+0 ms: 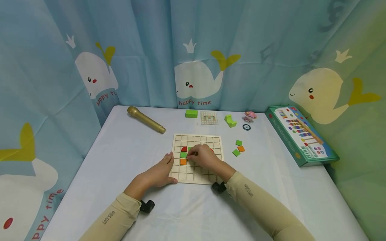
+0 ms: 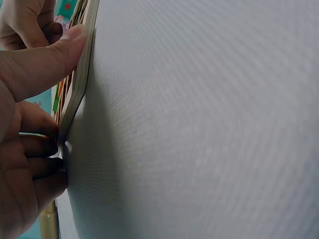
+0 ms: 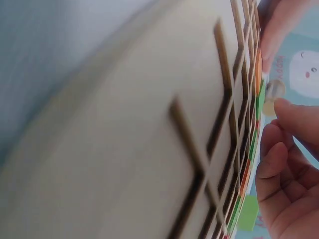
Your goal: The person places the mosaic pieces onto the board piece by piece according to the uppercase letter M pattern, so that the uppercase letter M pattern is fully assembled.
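Observation:
A wooden grid board [image 1: 197, 179] lies on the table with coloured tiles in its cells. A red rounded tile [image 1: 184, 149], a green tile [image 1: 183, 155] and an orange tile [image 1: 183, 162] show on its left half. My left hand [image 1: 161, 170] rests against the board's left edge, fingers extended along the side and thumb at the near corner. Over the middle of the board, my right hand [image 1: 203, 156] has curled fingers, their tips right beside the green tile. No piece shows between its thumb and fingers [image 3: 271, 162] in the right wrist view. This hand hides several cells.
Loose green and orange tiles [image 1: 240, 149] lie right of the board. Behind it are a green block [image 1: 191, 113], a pattern card [image 1: 209, 118], a curved green block [image 1: 230, 121], a pink figurine [image 1: 250, 116] and a black disc [image 1: 246, 127]. A gold microphone [image 1: 146, 119] and a game box [image 1: 301, 135] flank these.

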`<state>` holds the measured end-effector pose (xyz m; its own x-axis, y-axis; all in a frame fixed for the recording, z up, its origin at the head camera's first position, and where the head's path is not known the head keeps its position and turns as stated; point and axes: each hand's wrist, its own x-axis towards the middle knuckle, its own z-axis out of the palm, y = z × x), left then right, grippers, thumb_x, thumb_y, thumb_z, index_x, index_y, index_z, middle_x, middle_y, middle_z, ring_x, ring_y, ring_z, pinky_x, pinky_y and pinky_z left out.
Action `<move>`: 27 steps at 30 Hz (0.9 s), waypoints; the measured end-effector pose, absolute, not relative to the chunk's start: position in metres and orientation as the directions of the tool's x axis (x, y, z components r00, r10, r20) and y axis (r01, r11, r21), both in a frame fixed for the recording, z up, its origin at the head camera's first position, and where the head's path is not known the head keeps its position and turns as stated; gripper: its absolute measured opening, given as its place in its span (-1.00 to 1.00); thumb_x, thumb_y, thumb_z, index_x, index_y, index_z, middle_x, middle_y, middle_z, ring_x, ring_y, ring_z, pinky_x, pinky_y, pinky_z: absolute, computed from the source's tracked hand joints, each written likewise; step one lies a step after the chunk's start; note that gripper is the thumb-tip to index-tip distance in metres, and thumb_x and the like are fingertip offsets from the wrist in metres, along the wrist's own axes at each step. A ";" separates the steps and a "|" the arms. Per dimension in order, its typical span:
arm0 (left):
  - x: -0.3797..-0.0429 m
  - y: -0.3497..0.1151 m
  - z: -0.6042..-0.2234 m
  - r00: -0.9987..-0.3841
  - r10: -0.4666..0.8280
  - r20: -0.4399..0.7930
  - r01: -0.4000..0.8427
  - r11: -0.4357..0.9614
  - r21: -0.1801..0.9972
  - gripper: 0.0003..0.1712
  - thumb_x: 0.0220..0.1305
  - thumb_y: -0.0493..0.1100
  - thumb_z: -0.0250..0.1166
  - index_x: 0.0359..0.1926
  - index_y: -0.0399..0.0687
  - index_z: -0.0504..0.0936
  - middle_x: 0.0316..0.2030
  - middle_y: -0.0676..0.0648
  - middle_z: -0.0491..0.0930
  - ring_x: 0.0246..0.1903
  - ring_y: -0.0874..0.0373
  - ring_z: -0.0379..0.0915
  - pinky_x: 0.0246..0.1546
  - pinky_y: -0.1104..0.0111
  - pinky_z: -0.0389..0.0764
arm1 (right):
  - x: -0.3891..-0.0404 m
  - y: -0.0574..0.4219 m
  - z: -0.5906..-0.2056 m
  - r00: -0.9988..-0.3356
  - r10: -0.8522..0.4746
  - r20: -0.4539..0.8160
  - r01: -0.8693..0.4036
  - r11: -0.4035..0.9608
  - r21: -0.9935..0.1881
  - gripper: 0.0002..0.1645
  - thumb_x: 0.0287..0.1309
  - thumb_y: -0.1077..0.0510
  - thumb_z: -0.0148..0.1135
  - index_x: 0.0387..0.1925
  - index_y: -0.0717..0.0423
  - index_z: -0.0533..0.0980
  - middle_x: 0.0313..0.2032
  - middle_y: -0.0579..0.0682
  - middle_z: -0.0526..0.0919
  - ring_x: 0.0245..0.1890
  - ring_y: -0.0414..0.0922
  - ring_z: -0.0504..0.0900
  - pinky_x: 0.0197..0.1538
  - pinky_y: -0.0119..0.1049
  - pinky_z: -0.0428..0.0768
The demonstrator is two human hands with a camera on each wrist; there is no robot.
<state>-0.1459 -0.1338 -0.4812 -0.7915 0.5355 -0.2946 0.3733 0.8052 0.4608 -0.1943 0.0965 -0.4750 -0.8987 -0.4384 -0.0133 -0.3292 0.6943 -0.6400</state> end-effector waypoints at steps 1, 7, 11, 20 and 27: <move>-0.146 -0.134 -0.481 -0.792 0.535 -0.294 0.373 0.806 0.461 0.14 0.26 0.15 0.40 0.53 -0.43 0.00 0.57 -0.28 -0.22 0.55 -0.14 -0.30 0.48 0.08 0.01 | -0.195 0.099 -0.475 -0.903 -0.430 -0.010 -0.325 0.697 -0.639 -0.95 0.25 0.14 0.41 -0.33 0.03 0.73 -0.34 -0.19 0.68 -0.35 -0.22 0.56 -0.22 -0.29 0.58; -0.144 -0.132 -0.481 -0.799 0.525 -0.293 0.363 0.810 0.461 0.14 0.26 0.14 0.41 0.53 -0.43 0.00 0.57 -0.28 -0.21 0.55 -0.13 -0.30 0.48 0.09 0.01 | -0.201 0.119 -0.477 -0.922 -0.386 0.000 -0.299 0.714 -0.633 -0.95 0.25 0.17 0.41 -0.30 0.05 0.73 -0.32 -0.16 0.69 -0.36 -0.19 0.55 -0.25 -0.26 0.57; -0.144 -0.132 -0.480 -0.803 0.521 -0.290 0.360 0.812 0.460 0.14 0.25 0.13 0.42 0.53 -0.44 0.01 0.57 -0.28 -0.20 0.55 -0.14 -0.29 0.48 0.09 0.01 | -0.205 0.134 -0.477 -0.937 -0.351 -0.001 -0.272 0.728 -0.629 -0.94 0.27 0.15 0.39 -0.32 0.03 0.73 -0.30 -0.16 0.70 -0.36 -0.19 0.55 -0.25 -0.25 0.57; -0.143 -0.132 -0.477 -0.804 0.522 -0.286 0.361 0.809 0.463 0.14 0.25 0.12 0.42 0.52 -0.45 0.02 0.57 -0.30 -0.19 0.55 -0.15 -0.28 0.48 0.08 0.03 | -0.221 0.172 -0.472 -0.971 -0.235 -0.046 -0.148 0.743 -0.653 -0.89 0.31 0.14 0.35 -0.22 0.08 0.72 -0.25 -0.03 0.70 -0.35 -0.10 0.58 -0.31 -0.23 0.58; -0.142 -0.132 -0.477 -0.801 0.528 -0.282 0.364 0.804 0.470 0.13 0.25 0.11 0.43 0.51 -0.46 0.03 0.57 -0.30 -0.20 0.55 -0.15 -0.28 0.48 0.08 0.02 | -0.228 0.200 -0.469 -0.990 -0.124 -0.062 -0.054 0.759 -0.648 -0.82 0.30 0.14 0.34 -0.16 0.15 0.71 -0.21 0.05 0.72 -0.31 -0.07 0.63 -0.32 -0.23 0.58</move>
<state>-0.1423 -0.1323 -0.4774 -0.8013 0.5278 -0.2816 0.3643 0.8039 0.4702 -0.2284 0.2001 -0.4690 -0.9903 -0.1240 -0.0621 -0.0545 0.7595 -0.6483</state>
